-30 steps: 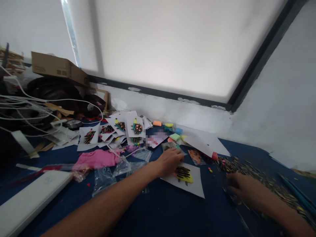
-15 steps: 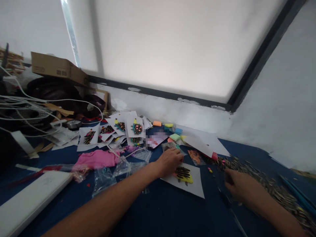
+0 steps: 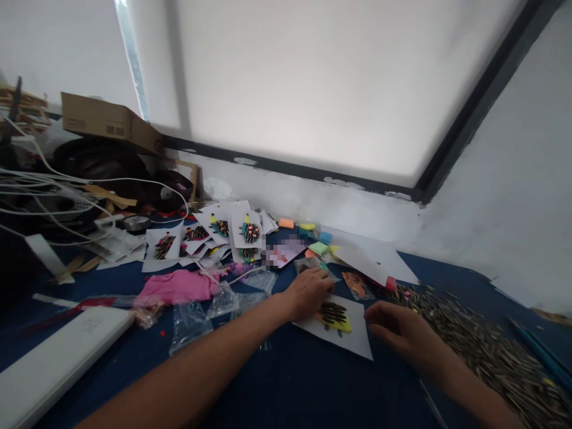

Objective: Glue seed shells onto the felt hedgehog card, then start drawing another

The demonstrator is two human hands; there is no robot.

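A white paper card lies on the blue table, bearing a yellow clay animal figure with rows of striped seeds for spines. My left hand rests on the card's upper left corner, fingers curled down and pressing it; the fingertips are partly hidden. Just off the card's right edge hovers my right hand, thumb and forefinger apart, with nothing visible between them. To its right spreads a heap of striped sunflower seeds. A thin metal tool lies partly under my right forearm.
Finished-looking seed-and-clay cards are piled at the back left. Near them lie pink clay, clear plastic bags and a phone. Coloured clay blocks sit by the wall. A white box fills the front left.
My right hand has moved left from the seed heap to the card's right edge, and its thumb and forefinger now show apart. My left hand stays on the card.
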